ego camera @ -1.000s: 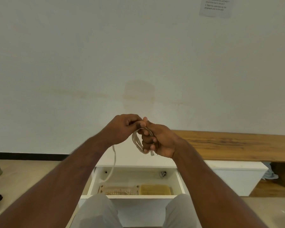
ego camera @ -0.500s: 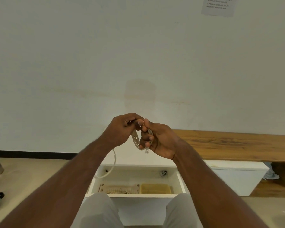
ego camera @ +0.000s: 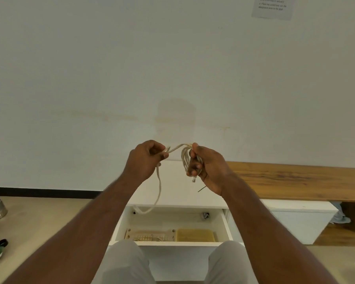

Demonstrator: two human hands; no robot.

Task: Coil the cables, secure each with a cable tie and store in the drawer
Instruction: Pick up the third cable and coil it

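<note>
plain white wall fills the background, and below it a white drawer (ego camera: pixel 173 226) stands open in front of the person's knees, a wooden bench top running off to the right. both hands are up in mid-air over that drawer. right hand (ego camera: pixel 206 167) has its fingers curled round a small bundle of loops of the pale cable (ego camera: pixel 184 158), thumb on top, one clear plug end dangling beneath the fist. left hand (ego camera: pixel 145 159) pinches the running strand just beside the loops, a short bridge of cable between the two grips. the free tail droops down to the drawer's back edge. this looks light, limp and springy, so loops will want to spill; best held right across the gathered bundle, feeding the slack in close.
</note>
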